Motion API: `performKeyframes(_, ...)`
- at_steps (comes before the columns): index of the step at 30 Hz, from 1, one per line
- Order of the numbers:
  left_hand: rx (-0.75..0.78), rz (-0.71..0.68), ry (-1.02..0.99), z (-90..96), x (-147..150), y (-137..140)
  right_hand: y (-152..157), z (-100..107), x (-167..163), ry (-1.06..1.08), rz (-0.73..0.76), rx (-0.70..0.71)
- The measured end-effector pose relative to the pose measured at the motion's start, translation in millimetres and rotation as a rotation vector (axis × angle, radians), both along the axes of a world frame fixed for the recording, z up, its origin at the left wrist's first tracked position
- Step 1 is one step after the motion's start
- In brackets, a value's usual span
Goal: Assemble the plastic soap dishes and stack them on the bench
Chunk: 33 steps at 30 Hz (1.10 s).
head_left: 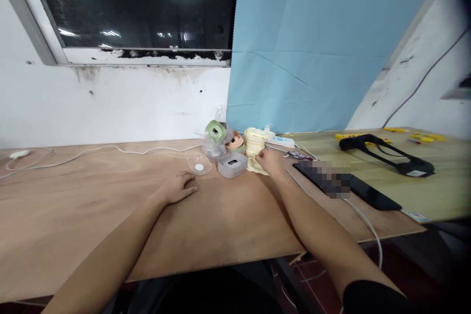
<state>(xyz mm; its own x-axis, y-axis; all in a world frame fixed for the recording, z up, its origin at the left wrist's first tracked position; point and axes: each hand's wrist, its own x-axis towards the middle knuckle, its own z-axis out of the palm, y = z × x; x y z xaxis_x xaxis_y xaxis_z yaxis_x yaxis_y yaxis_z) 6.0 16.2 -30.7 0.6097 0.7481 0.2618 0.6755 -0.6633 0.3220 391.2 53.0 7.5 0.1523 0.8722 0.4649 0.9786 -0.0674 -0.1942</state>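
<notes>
My left hand (180,188) rests on the wooden table, fingers spread and holding nothing. Just beyond its fingertips lies a shallow clear plastic tray (199,165) with a white round spot. At the cream-coloured stack, my right hand (271,161) has its fingers pinched together on a thin cream-coloured piece (255,167); the fingertips are partly hidden. The tall stack of cream-coloured pieces (253,142) stands right behind that hand. Between my hands sits a grey plastic box (232,165) with a dark slot. Behind it are a green lid (215,130), an orange lid (235,142) and clear plastic parts (212,150).
A white power strip (282,142) and cables lie behind my right hand. Dark phone-like slabs (373,193) and a black head strap device (390,154) are on the right, with yellow pieces (427,137) farther back. A white cable (121,148) runs along the left wall.
</notes>
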Motion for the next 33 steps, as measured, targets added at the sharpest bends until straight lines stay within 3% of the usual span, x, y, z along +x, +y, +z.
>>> performKeyframes(3,0.001,-0.002,-0.006,0.1,0,0,-13,16,-10,0.091,-0.003,0.321)
performKeyframes(6,0.017,0.042,-0.070,1.8,1,-3,-30,25,-32,0.239,0.207,0.600)
performKeyframes(9,0.142,0.098,-0.213,6.2,4,-8,-52,21,-71,0.470,0.517,0.651)
performKeyframes(11,0.262,0.102,-0.285,10.5,7,-12,-66,13,-102,0.732,0.696,0.504)
performKeyframes(13,0.359,0.064,-0.313,14.9,10,-15,-77,3,-130,1.062,0.851,0.202)
performKeyframes(15,0.401,0.008,-0.310,18.5,10,-17,-81,-5,-149,1.317,0.932,-0.069)
performKeyframes(17,0.384,-0.032,-0.289,21.1,7,-17,-78,-10,-155,1.442,0.940,-0.286)
performKeyframes(19,0.332,-0.063,-0.240,22.4,3,-17,-69,-14,-150,1.389,0.882,-0.453)
performKeyframes(21,0.253,-0.079,-0.151,22.5,-1,-16,-59,-18,-139,1.176,0.800,-0.520)
performKeyframes(27,0.075,-0.154,0.039,16.2,8,-19,-47,-18,-114,0.372,0.630,-0.131)
performKeyframes(33,0.083,-0.216,-0.008,16.4,16,-20,-50,-5,-109,0.234,0.577,0.117)
